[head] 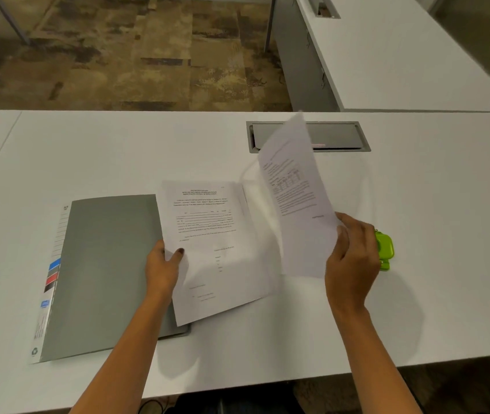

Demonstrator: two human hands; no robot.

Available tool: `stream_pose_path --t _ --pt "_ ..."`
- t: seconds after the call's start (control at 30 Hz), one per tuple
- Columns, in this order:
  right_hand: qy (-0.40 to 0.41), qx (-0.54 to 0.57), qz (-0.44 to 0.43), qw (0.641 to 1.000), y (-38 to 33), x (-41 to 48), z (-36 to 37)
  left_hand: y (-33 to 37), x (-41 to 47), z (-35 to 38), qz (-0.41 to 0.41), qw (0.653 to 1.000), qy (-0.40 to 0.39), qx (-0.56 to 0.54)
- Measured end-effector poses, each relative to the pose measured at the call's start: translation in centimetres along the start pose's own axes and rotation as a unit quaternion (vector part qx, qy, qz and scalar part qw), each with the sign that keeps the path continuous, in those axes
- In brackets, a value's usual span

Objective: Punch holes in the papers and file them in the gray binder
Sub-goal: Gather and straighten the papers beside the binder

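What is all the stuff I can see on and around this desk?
desk: one, white, across the middle of the view.
binder: one, gray, closed, on the left of the desk.
flat sheet: one, white with print, overlapping the binder's right edge.
raised sheet: one, white with print, lifted up right of the flat sheet.
punch: one, green, on the desk right of the raised sheet.
hatch: one, gray, set into the desk's far side.
second desk: one, white, far right.
carpet: brown, patterned, beyond the desk.
left hand: pinches the flat sheet's left edge.
right hand: holds the raised sheet's lower corner.
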State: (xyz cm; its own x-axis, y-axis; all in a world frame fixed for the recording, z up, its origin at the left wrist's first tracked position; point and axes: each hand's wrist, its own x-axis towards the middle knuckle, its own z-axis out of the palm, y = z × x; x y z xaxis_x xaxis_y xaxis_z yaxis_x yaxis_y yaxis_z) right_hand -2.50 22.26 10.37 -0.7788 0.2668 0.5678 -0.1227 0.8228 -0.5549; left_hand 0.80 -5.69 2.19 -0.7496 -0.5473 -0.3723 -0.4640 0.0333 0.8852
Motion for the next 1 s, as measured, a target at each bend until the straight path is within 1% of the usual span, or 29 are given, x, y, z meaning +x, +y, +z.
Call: stream_pose_path --t 0.07,0.13,0.17,0.23,0.3,0.37,0.47,0.53,0.6,0.67,0.73,0.87,1.0 --pt "0.000 0.017 -0.039 0.999 -1.6 0.6 -0.7 0.0 -0.1 0.3 -0.001 1.000 -0.005 -0.002" --pt "-0.007 0.055 -0.028 0.998 -2.9 1.1 -1.1 -0.1 -0.2 0.5 -0.005 1.000 -0.012 -0.004" --pt "-0.016 0.080 0.000 0.997 -3.4 1.3 -1.1 -0.1 -0.3 0.6 -0.007 1.000 -0.017 -0.006" --pt "-0.055 0.147 0.098 0.983 -4.1 1.5 -0.6 -0.2 -0.5 0.9 -0.019 0.999 -0.025 -0.015" --pt "-0.121 0.193 0.226 0.947 -3.6 0.9 0.7 -0.4 -0.7 1.3 -0.035 0.998 -0.038 -0.022" --pt "-0.195 0.188 0.313 0.910 -2.1 -0.8 2.3 -0.6 -1.1 1.7 -0.069 0.995 -0.060 -0.034" --pt "-0.278 0.166 0.375 0.869 0.0 -4.2 4.1 -1.0 -1.3 2.3 -0.130 0.987 -0.091 -0.039" --pt "-0.300 0.146 0.389 0.859 0.8 -5.8 4.9 -2.2 -0.7 2.5 -0.161 0.983 -0.082 -0.038" --pt "-0.303 0.134 0.394 0.858 1.3 -6.6 5.5 -4.7 0.6 2.8 -0.189 0.978 -0.061 -0.065" --pt "-0.306 0.123 0.387 0.861 1.7 -7.0 5.9 -4.2 0.0 2.8 -0.199 0.976 -0.063 -0.061" --pt "-0.309 0.110 0.372 0.868 2.2 -7.2 6.2 -2.2 -1.6 2.8 -0.155 0.984 -0.085 -0.021" --pt "-0.320 0.095 0.333 0.882 2.6 -7.2 6.6 -2.0 -2.3 3.3 -0.079 0.991 -0.106 0.030" --pt "-0.291 0.088 0.320 0.897 3.1 -7.0 7.0 -2.1 -2.5 3.9 -0.035 0.993 -0.097 0.049"
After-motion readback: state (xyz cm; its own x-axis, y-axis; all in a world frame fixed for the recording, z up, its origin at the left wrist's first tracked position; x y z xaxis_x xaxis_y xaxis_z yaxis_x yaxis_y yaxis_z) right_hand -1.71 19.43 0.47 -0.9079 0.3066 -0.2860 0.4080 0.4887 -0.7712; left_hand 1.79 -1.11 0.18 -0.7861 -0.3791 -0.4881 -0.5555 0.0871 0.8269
